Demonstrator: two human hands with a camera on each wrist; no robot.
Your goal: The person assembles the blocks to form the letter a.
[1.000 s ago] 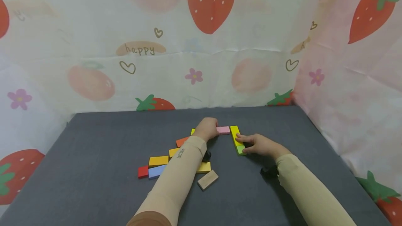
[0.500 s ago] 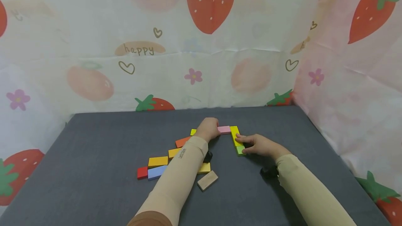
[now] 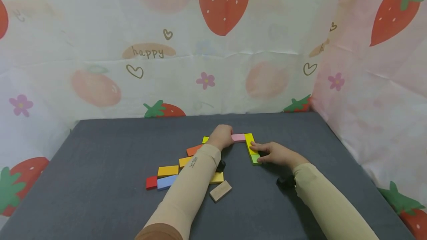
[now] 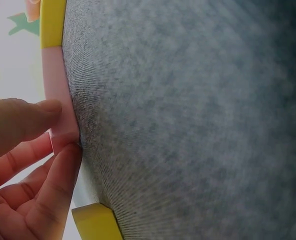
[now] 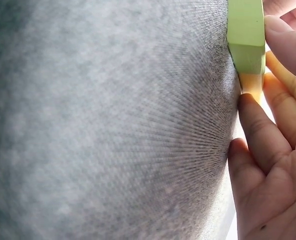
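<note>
My left hand point(image 3: 220, 137) holds a pink block point(image 3: 238, 138) near its left end. In the left wrist view the thumb lies on the pink block point(image 4: 59, 90) and the fingers are at its end. The pink block's other end meets a yellow block point(image 3: 249, 140). A light green block point(image 3: 255, 159) continues the yellow one toward me. My right hand point(image 3: 278, 154) touches both from the right, one finger at the yellow block and the thumb by the green. The right wrist view shows its thumb against the green block point(image 5: 246, 30), fingers extended.
Left of the left arm lie orange point(image 3: 193, 150), amber point(image 3: 168, 171), blue point(image 3: 166, 182) and red point(image 3: 151, 183) blocks. A pale yellow block point(image 3: 217, 177) and a plain wooden block point(image 3: 220, 191) lie right of it. The forearm hides part of the row.
My left hand has shifted slightly right with the pink block, which now meets the yellow block. My right hand has stayed in place.
</note>
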